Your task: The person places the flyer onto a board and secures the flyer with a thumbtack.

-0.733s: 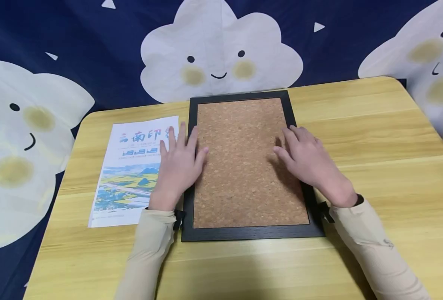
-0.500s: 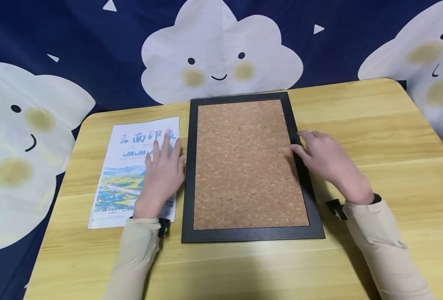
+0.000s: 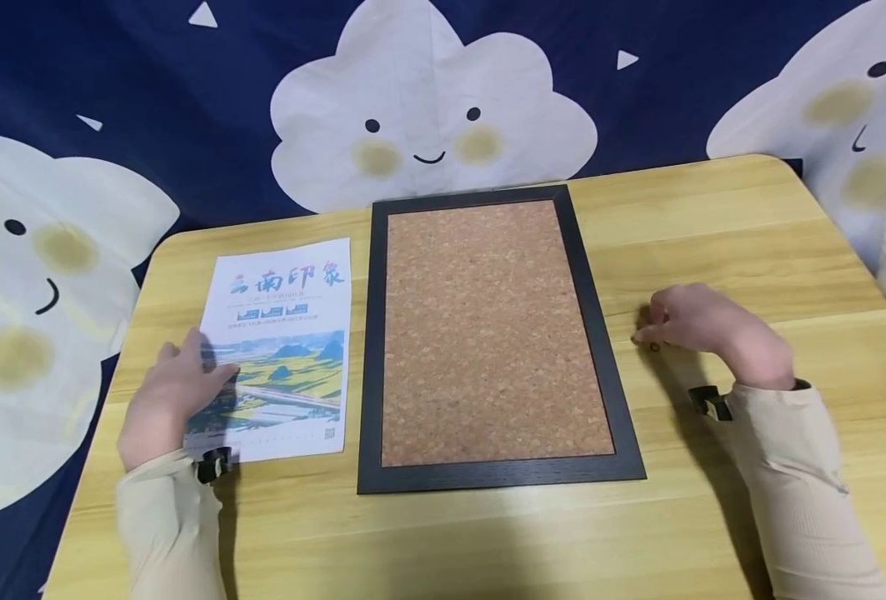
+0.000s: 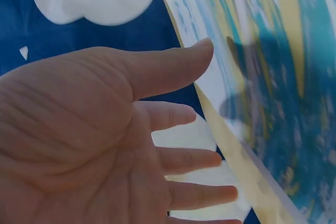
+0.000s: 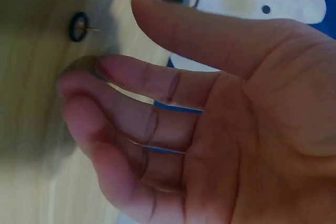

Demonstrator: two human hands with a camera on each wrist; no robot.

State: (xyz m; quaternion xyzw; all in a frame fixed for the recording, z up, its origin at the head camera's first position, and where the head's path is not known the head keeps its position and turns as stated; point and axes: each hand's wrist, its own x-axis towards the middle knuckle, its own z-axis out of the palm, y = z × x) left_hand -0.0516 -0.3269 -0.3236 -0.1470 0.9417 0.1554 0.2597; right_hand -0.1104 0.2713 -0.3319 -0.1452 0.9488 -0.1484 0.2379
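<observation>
Here both hands lie loose, left hand (image 3: 167, 398) on poster (image 3: 281, 350), right hand (image 3: 701, 327) beside pushpin (image 5: 80, 27).

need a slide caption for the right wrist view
Right hand with relaxed fingers over the wooden table, a dark-headed pushpin lying just beyond the fingertips.

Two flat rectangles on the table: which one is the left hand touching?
The printed poster, not the cork board. The left hand rests on the poster's left edge; the black-framed cork board lies to its right, with neither hand on it.
</observation>
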